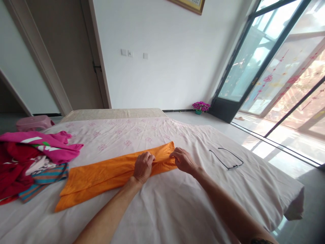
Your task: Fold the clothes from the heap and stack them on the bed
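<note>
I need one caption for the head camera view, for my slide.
Two hands gather an orange garment on a pale bedspread, between heaped clothes and eyeglasses.

And there's the left hand [143,166], its fingertips lost from sight in the orange cloth [101,174]! Up top, the gold frame [201,8] is cut off, its writing too small to read. The clothes pile [15,169] runs out at left, lower layers buried. Something dark by the right arm [224,201]: cropped, unclear!
</note>
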Tool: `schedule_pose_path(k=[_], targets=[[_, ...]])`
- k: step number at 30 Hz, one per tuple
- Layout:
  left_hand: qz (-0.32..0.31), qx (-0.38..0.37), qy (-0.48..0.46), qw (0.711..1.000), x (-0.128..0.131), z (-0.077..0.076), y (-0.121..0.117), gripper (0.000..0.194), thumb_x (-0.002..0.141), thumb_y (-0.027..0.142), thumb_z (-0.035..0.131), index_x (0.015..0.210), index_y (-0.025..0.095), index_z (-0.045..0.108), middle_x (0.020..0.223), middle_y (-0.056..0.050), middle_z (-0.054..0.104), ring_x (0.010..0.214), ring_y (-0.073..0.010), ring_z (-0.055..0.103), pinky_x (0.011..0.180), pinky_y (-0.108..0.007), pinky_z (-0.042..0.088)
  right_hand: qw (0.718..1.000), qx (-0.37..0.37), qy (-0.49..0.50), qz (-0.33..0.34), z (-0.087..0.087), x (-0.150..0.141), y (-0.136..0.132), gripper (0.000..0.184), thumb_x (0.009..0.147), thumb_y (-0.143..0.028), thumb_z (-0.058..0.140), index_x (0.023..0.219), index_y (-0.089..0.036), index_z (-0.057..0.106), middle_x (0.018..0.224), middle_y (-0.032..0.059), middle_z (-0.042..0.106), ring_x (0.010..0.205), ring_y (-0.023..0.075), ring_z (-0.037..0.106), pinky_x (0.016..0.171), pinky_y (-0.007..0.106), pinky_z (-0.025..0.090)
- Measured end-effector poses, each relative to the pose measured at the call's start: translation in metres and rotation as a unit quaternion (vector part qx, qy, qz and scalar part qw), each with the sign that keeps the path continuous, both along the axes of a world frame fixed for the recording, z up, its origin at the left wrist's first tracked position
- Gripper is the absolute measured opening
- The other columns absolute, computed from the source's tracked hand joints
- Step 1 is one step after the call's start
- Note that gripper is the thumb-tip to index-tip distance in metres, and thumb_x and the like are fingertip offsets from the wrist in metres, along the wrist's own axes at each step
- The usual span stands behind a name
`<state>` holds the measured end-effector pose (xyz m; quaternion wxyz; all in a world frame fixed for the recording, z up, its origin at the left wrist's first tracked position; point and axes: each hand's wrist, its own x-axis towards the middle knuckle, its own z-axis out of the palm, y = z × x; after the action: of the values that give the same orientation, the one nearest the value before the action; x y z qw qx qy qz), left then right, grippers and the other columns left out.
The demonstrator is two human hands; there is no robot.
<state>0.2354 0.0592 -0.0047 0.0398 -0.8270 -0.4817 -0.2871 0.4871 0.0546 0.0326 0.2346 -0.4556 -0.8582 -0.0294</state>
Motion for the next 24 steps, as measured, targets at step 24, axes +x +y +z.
schedule_pose_path(k=[24], targets=[[-0.009,-0.107,-0.094,0.990,-0.004,0.014,0.010,0.032,0.096,0.036,0.037,0.090,0.021,0.065,0.092,-0.004,0.068,0.090,-0.0174,0.062,0.086,-0.031,0.045,0.981,-0.094,0.053,-0.160,0.026,-0.013,-0.005,0.041,0.083,-0.011,0.036,0.110,-0.020,0.067,0.111,0.0062,0.066,0.102,0.0182,0.057,0.089,0.028,0.040]])
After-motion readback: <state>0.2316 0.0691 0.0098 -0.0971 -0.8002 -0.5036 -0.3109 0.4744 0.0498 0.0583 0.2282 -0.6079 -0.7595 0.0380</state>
